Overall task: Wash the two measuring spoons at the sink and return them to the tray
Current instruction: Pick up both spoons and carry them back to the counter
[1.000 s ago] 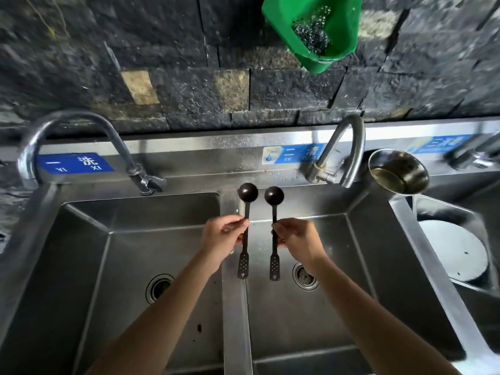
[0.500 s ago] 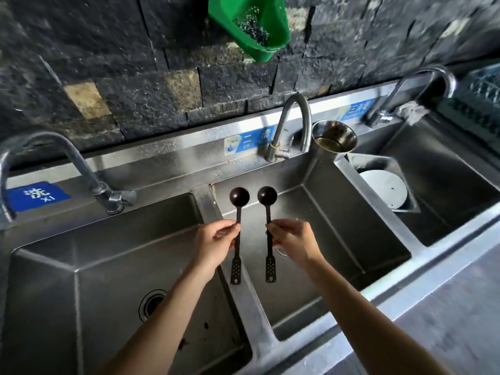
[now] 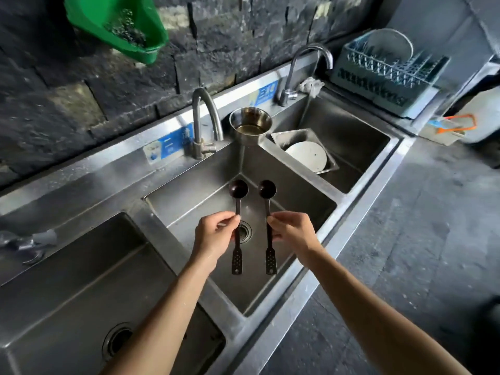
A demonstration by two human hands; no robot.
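Two dark measuring spoons are held side by side above the middle basin (image 3: 284, 185) of a three-basin steel sink, apart from each other and roughly parallel. Each has a small round bowl at the far end, a thin stem, and a flat perforated tab at the near end. The left hand (image 3: 213, 236) pinches the left spoon (image 3: 237, 212) at mid-stem between thumb and fingertips; the right hand (image 3: 293, 231) pinches the right spoon (image 3: 267, 209) the same way. Both forearms reach forward from the bottom edge, wrists level, remaining fingers curled in.

Three curved metal taps stand along the back ledge; the middle tap (image 3: 201, 123) rises beyond the spoons. One shiny steel bowl (image 3: 250, 125) sits on the divider to its right. The right basin holds one square steel pan (image 3: 286, 135) with a round white plate (image 3: 305, 158) in it. One grey-blue dish rack (image 3: 384, 74) stands at the far right. One green plastic scoop (image 3: 108, 20) hangs on the rough dark stone wall
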